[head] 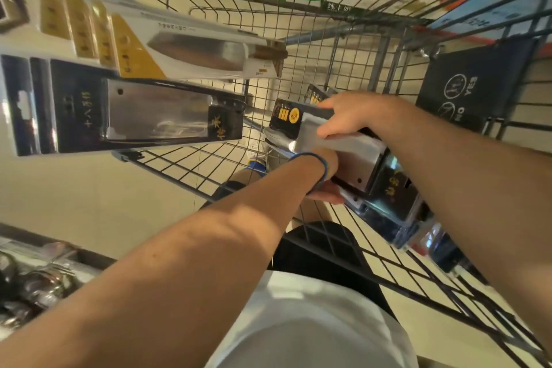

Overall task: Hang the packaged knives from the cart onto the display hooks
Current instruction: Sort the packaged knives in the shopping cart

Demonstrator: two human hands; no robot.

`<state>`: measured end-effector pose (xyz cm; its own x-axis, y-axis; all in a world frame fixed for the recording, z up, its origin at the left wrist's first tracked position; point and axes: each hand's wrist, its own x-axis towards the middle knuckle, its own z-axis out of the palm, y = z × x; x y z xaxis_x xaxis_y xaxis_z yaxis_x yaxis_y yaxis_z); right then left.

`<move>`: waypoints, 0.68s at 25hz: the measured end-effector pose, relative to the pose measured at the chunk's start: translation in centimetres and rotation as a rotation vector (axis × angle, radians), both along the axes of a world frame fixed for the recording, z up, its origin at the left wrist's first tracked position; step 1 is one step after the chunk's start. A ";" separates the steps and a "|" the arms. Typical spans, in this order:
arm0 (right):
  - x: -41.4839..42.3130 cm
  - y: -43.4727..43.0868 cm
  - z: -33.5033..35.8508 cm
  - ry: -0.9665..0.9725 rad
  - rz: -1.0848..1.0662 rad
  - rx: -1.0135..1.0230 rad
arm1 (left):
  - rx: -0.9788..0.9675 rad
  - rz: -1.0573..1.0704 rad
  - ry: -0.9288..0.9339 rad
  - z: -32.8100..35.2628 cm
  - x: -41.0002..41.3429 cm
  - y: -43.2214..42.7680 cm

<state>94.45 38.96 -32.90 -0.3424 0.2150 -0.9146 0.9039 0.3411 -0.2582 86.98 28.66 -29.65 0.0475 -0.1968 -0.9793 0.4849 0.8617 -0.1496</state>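
Shop floor shows through the wire cart (pixel 328 48). Over it, the left hand (pixel 327 191) underneath and the right hand (pixel 343 116) on top grip one packaged knife (pixel 369 158) (pick-up step, seemingly). Next: lift it towards the hung knives (pixel 143 116) and thread its hanger hole.

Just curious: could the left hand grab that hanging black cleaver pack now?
Probably not: the left hand grips a knife package in the cart, though nothing blocks the hanging pack.

Wire-mesh cart (pixel 352 69) with a pile of packaged knives (pixel 394 197) inside its basket.
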 end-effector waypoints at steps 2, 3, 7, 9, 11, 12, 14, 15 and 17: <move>-0.2 0.6 0.3 -0.023 0.033 -0.052 | 0.033 -0.145 -0.049 0.8 -0.2 -0.4; -0.5 0.3 0.2 -0.041 0.052 -0.071 | 0.110 -0.317 -0.086 1.3 -0.5 -0.5; -0.5 -1.2 0.1 0.035 -0.106 -0.037 | 0.318 -0.456 0.068 1.1 -1.6 0.1; -0.2 -2.6 0.1 0.121 -0.207 0.055 | 0.361 -0.250 0.229 0.9 -1.8 -0.2; 0.0 -3.4 -0.3 0.142 -0.289 0.126 | 0.219 0.146 0.286 1.0 -1.6 -0.9; 0.0 -3.5 -0.6 0.134 -0.323 0.124 | 0.110 0.304 0.262 1.2 -1.5 -1.3; -0.1 -3.5 -0.4 0.113 -0.339 0.082 | 0.017 0.492 0.243 1.6 -1.3 -1.8; -0.3 -3.2 0.0 0.107 -0.300 0.067 | 0.021 0.539 0.254 1.9 -1.1 -1.7; -0.7 -2.5 1.1 0.093 -0.183 0.056 | 0.034 0.589 0.258 2.8 -0.7 -1.9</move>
<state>93.74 36.42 -31.83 -0.3755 0.3305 -0.8659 0.9252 0.1898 -0.3287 86.28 26.77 -26.84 -0.0998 -0.1786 -0.9789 -0.1192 0.9788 -0.1664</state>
